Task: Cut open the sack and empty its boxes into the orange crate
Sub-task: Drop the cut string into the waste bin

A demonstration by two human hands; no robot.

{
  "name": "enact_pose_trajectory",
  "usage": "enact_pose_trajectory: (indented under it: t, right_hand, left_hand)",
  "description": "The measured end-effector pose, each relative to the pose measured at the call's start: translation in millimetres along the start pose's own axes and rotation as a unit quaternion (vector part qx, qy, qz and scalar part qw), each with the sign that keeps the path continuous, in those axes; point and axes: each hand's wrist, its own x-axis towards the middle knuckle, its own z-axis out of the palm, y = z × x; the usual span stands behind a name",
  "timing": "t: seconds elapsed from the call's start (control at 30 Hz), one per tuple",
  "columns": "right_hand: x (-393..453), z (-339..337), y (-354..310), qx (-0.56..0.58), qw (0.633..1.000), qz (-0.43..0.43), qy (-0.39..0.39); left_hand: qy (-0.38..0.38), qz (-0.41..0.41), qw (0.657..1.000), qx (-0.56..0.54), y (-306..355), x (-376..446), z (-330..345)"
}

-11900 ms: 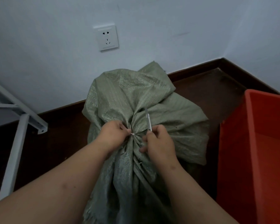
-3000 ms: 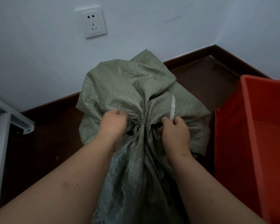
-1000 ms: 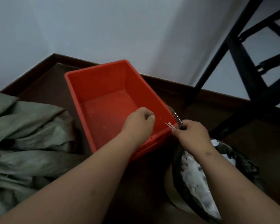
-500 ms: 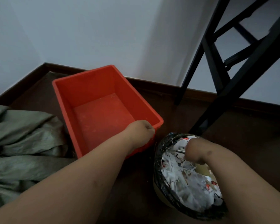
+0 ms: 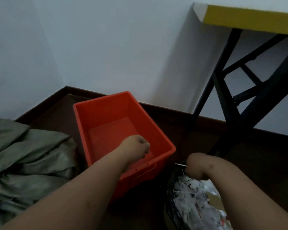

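Observation:
The grey-green woven sack [image 5: 28, 155] lies slumped on the dark floor at the left, and no boxes show. To its right stands the orange crate [image 5: 105, 98], with nothing inside it. My left hand [image 5: 136, 146] hovers over the crate's near right corner as a closed fist, and nothing shows in it. My right hand [image 5: 198, 165] is curled over a waste bin, gripping a small knife. Only the knife's thin blade tip [image 5: 181, 164] pokes out to the left.
A black-lined waste bin [image 5: 171, 185] full of white scraps sits at the lower right, close to the crate. A yellow-edged table [image 5: 248, 19] on black legs [image 5: 223, 97] stands at the right. White walls meet in the corner behind the crate.
The view swung from the sack to the crate and bin. My right hand dropped from the crate's rim to over the bin; the white strip at its fingers is no longer visible.

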Motion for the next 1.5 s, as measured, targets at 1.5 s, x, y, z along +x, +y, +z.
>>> enact_pose_trajectory:
  t: [1.5]
  right_hand:
    - [-128.4, -141.9, -156.0, 0.114, 0.763, -0.305, 0.558]
  left_hand:
    - [0.278, -0.004, 0.953, -0.12, -36.5, -11.8, -166.4]
